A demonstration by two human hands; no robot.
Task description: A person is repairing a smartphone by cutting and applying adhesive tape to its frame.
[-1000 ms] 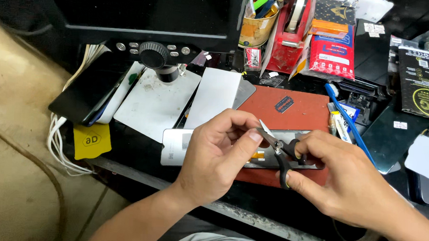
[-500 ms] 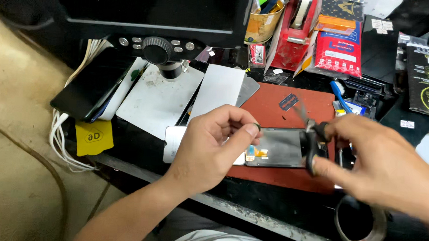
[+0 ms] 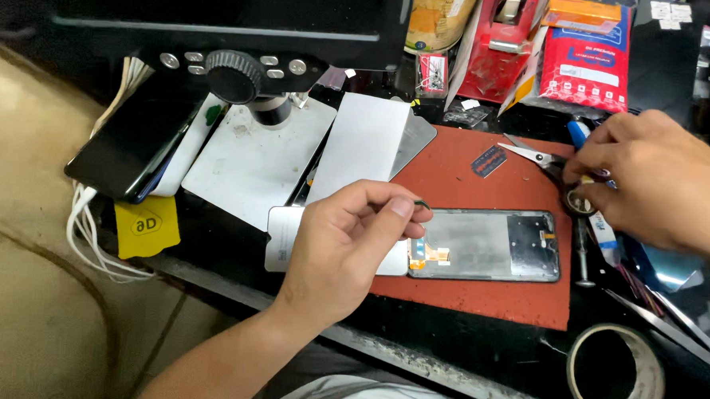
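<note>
The left hand (image 3: 345, 247) pinches a small dark strip (image 3: 421, 202) above the flat grey phone screen panel (image 3: 485, 245). The right hand (image 3: 659, 189) grips small steel scissors (image 3: 544, 160), held off to the side over the red rubber mat (image 3: 460, 176).

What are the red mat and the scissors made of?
The red mat looks like soft rubber or silicone: dull, flat, no shine. The scissors under the right hand have bright silvery blades, so probably steel; the dark handle loops look like plastic, though I can't be sure.
</note>
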